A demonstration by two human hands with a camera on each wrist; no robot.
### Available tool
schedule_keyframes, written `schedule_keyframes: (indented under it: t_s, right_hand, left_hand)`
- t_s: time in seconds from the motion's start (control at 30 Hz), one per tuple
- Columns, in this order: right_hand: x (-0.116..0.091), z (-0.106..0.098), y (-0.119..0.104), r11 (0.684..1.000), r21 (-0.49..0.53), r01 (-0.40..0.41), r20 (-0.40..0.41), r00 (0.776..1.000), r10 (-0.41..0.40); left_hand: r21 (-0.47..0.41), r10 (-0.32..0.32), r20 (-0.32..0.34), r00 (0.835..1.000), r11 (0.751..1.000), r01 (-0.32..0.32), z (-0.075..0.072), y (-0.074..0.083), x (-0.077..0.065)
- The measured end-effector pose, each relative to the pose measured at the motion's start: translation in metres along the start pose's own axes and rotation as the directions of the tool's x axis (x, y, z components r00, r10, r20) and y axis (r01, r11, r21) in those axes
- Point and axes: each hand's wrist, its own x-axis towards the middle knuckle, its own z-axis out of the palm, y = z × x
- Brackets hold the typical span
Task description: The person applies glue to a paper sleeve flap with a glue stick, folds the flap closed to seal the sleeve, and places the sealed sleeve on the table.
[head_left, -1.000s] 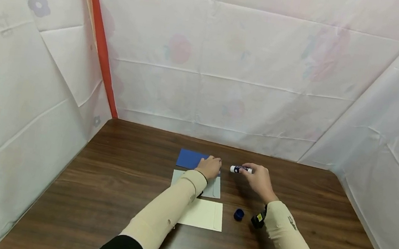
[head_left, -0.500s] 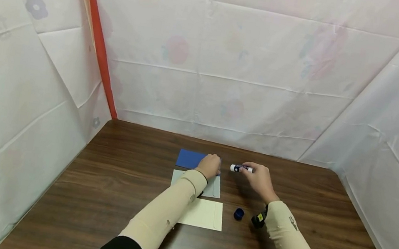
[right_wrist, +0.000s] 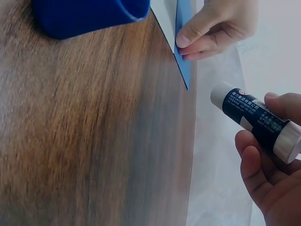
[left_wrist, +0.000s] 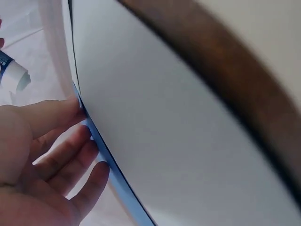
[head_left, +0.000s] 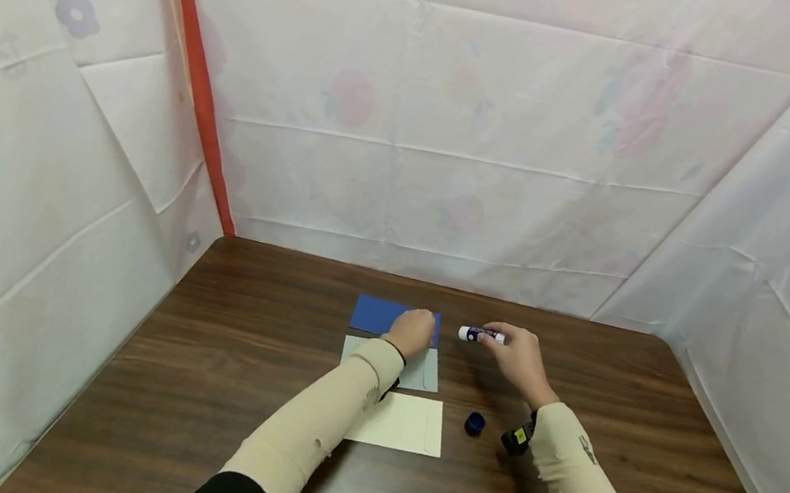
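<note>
On the table a blue envelope (head_left: 377, 316) lies farthest back, with a pale grey envelope (head_left: 430, 374) and a cream envelope (head_left: 404, 428) in a column before it. My left hand (head_left: 410, 332) is at the blue envelope's right part, thumb and bent fingertips on its edge in the left wrist view; they appear to pinch it. To the right, my right hand (head_left: 521, 360) holds an uncapped glue stick (right_wrist: 256, 115) between thumb and fingers, its white end pointing left, just above the table. The fingers' contact is hidden in the head view.
A dark blue cap (head_left: 474, 423) stands on the wooden table (head_left: 216, 356), right of the cream envelope. White printed sheets (head_left: 412, 115) hang behind and at both sides, with a red strip (head_left: 200, 79) in the back left corner.
My left fingers, spread over the blue envelope a second ago, have drawn in and curled at its right part. The glue stick has stayed almost still in my right hand.
</note>
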Motion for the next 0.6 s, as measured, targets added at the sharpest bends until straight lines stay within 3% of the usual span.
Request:
schedule_keyframes:
  t_s: [0.3, 0.6]
  right_hand:
    - [-0.008, -0.008, 0.005, 0.999, 0.023, -0.029, -0.009, 1.000, 0.029]
    - [-0.016, -0.012, 0.006, 0.996, 0.071, -0.058, -0.009, 0.998, 0.059]
  left_hand:
    - [-0.093, 0.050, 0.032, 0.998, 0.995, -0.047, -0.001, -0.007, -0.005]
    - [-0.093, 0.088, -0.013, 0.996, 0.992, -0.089, -0.003, -0.007, -0.015]
